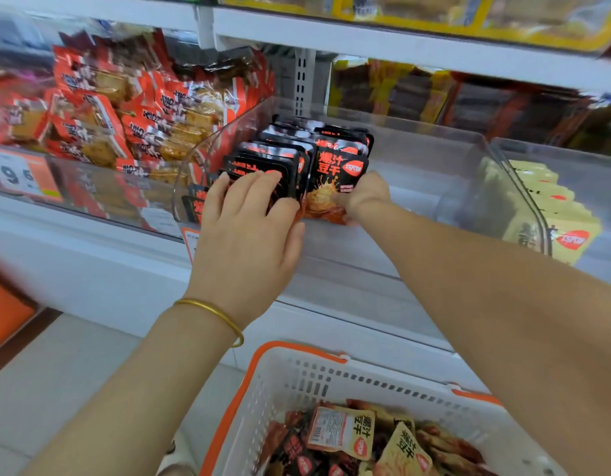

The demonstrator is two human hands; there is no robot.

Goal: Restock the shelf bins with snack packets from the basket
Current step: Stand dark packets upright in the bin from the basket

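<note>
One black-and-orange foil snack packet (338,173), pinched upright in the right hand (365,197), sits just right of the packet row (280,154) under the straight-fingered left hand (249,231).

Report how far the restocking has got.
Done: rows of black packets stand in the clear bin. In hand: the left hand presses the front row; the right hand pinches one more packet beside it. Left: the basket holds many loose packets.

The black packet (335,180) reads 爆汁豆干 — so does a yellow basket packet (345,432); the price tag (19,175) shows 9 (rest blurred).
</note>
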